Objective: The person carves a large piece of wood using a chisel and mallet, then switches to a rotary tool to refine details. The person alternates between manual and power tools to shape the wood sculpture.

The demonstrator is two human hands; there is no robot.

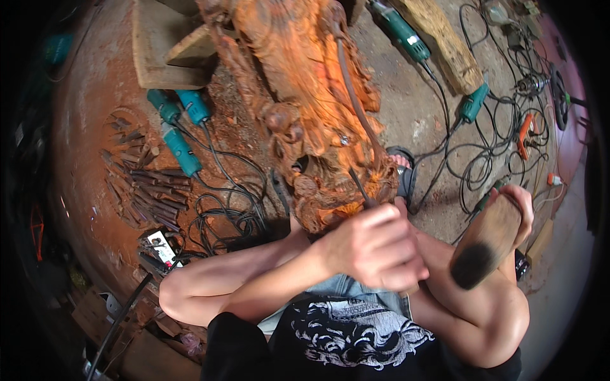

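A reddish-orange wood carving [298, 57] with deep folds and knobs stretches away in front of my knees. My left hand [381, 247] is closed round a carving chisel [361, 188], whose thin dark shaft slants onto the near part of the carving. The fist hides the chisel's handle. To the right, over my thigh, my right hand [525, 213] grips a wooden mallet [486, 238] with a black worn patch at its near end. The mallet is apart from the chisel.
Many chisels [149, 190] lie piled on the left floor, by teal power tools [181, 149] and tangled cables [222, 216]. A power strip [162, 247] sits beside my left knee. A wooden box [143, 57] stands far left. A timber beam [445, 44] and a green power tool [473, 101] lie right.
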